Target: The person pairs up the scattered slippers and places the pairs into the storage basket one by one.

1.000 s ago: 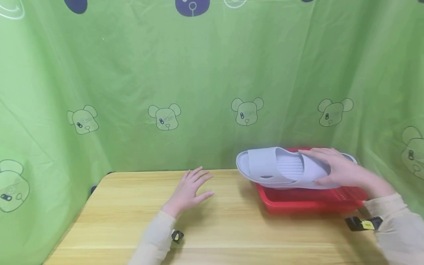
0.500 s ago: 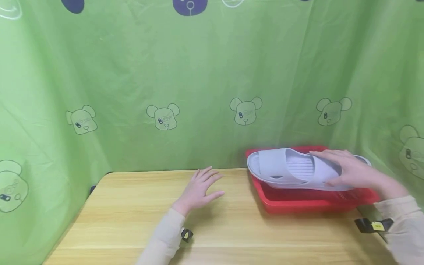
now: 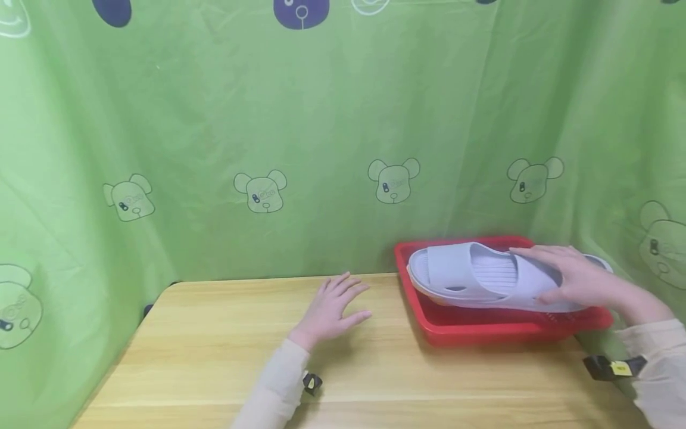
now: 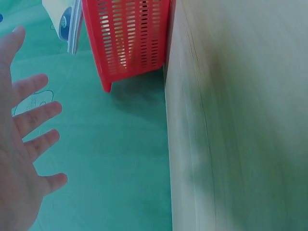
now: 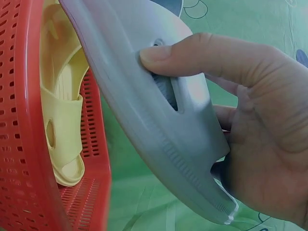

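Observation:
My right hand (image 3: pixel 573 277) grips a light grey-blue slide slipper (image 3: pixel 452 271) by the rear edge of its strap, toe to the left. In the right wrist view the thumb presses on the slipper's side by a cut-out, and the other fingers go behind the strap. The slipper hangs over the red plastic basket (image 3: pixel 498 335). Inside the basket lies a yellow slipper (image 5: pixel 65 120), mostly hidden in the head view. My left hand (image 3: pixel 329 313) hovers above the table left of the basket, fingers spread and holding nothing.
The basket has slotted walls and stands at the right back of the wood-grain table (image 3: pixel 225 351). A green curtain (image 3: pixel 321 119) with bear prints hangs behind and on both sides. Each wrist wears a black camera mount, the right one (image 3: pixel 613 367) near the table's right edge.
My right hand has carried the grey-blue slipper rightward and slightly down over the basket. My left hand has drifted a little to the right, still spread.

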The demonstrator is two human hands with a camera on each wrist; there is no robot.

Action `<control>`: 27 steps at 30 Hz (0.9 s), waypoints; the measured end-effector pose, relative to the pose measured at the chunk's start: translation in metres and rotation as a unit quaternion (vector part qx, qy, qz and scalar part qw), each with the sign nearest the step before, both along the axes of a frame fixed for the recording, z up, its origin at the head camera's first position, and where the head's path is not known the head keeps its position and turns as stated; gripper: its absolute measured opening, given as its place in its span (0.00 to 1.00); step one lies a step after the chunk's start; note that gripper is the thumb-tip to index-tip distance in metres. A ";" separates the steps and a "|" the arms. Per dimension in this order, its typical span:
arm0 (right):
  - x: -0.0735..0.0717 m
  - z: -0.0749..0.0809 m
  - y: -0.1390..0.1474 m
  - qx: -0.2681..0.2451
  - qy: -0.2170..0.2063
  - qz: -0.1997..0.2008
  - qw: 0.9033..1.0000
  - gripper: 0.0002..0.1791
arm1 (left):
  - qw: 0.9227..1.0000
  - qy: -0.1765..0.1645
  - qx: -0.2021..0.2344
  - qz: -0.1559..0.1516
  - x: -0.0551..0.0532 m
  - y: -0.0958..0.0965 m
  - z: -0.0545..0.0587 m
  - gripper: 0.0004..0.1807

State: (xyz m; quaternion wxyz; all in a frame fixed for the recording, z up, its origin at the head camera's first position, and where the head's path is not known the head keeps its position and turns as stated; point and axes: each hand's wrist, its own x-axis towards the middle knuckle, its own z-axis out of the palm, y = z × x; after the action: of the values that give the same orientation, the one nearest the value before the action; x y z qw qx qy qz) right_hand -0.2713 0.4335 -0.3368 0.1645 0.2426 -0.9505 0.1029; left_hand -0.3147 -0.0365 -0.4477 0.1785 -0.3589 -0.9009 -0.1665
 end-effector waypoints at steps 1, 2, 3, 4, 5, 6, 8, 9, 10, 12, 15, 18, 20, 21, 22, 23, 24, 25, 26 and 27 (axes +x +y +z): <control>0.000 0.000 0.000 0.001 0.002 0.001 1.000 0.54 | 1.000 -0.002 0.001 0.001 0.000 0.001 0.000 0.35; 0.000 0.000 0.001 0.001 0.003 0.004 1.000 0.53 | 1.000 -0.003 0.001 0.005 0.000 0.003 0.000 0.35; 0.000 -0.001 0.001 0.000 0.004 0.006 1.000 0.53 | 1.000 -0.003 0.001 0.008 0.000 0.004 0.000 0.35; 0.000 -0.001 0.002 -0.002 0.002 0.009 1.000 0.53 | 1.000 -0.001 0.001 0.011 0.000 0.006 0.000 0.34; 0.000 -0.001 0.002 -0.003 0.002 0.011 1.000 0.53 | 1.000 -0.001 0.000 0.014 0.000 0.008 0.000 0.34; 0.001 -0.002 0.003 -0.005 0.002 0.013 1.000 0.53 | 1.000 -0.003 0.000 0.016 0.000 0.010 0.000 0.34; 0.001 -0.003 0.004 -0.007 0.002 0.016 1.000 0.53 | 1.000 -0.008 -0.002 0.021 -0.001 0.015 0.000 0.34; 0.002 -0.003 0.005 -0.008 0.001 0.017 1.000 0.53 | 1.000 -0.010 0.000 0.021 -0.001 0.017 -0.001 0.34; 0.002 -0.003 0.005 -0.008 0.001 0.018 1.000 0.53 | 1.000 -0.012 -0.001 0.023 -0.001 0.019 -0.001 0.34; 0.003 -0.004 0.006 -0.005 0.004 0.018 1.000 0.53 | 1.000 -0.017 0.001 0.025 -0.002 0.024 -0.001 0.34; 0.003 -0.004 0.006 -0.004 0.003 0.016 1.000 0.53 | 0.999 -0.022 0.002 0.028 -0.002 0.030 -0.002 0.34; 0.003 -0.005 0.006 -0.002 0.003 0.016 1.000 0.53 | 0.999 -0.030 0.000 0.033 -0.004 0.036 -0.004 0.34; 0.002 -0.005 0.006 -0.001 0.001 0.014 1.000 0.54 | 0.999 -0.036 -0.001 0.036 -0.005 0.039 -0.005 0.35; 0.002 -0.005 0.006 0.002 0.001 0.013 1.000 0.55 | 0.999 -0.037 -0.002 0.037 -0.006 0.040 -0.006 0.35; 0.001 -0.006 0.007 0.004 0.002 0.011 1.000 0.55 | 0.999 -0.038 -0.003 0.038 -0.007 0.042 -0.006 0.35; 0.001 -0.006 0.007 0.005 0.001 0.009 1.000 0.55 | 0.998 -0.039 -0.005 0.039 -0.008 0.043 -0.006 0.35; 0.001 -0.006 0.007 0.005 0.000 0.007 1.000 0.55 | 0.998 -0.039 -0.005 0.040 -0.009 0.045 -0.006 0.35; 0.001 -0.006 0.007 0.005 -0.001 0.006 1.000 0.55 | 0.998 -0.039 -0.007 0.040 -0.010 0.047 -0.006 0.35; 0.000 -0.006 0.008 0.005 -0.001 0.006 1.000 0.55 | 0.998 -0.041 -0.008 0.040 -0.011 0.049 -0.006 0.35; 0.000 -0.006 0.008 0.005 -0.001 0.004 1.000 0.55 | 0.998 -0.042 -0.009 0.040 -0.012 0.051 -0.005 0.35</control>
State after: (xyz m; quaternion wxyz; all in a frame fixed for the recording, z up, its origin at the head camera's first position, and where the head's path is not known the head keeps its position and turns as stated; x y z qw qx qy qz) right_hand -0.2713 0.4415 -0.3427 0.1617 0.2476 -0.9502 0.0987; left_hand -0.3265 0.0143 -0.4528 0.1436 -0.3166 -0.9228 -0.1658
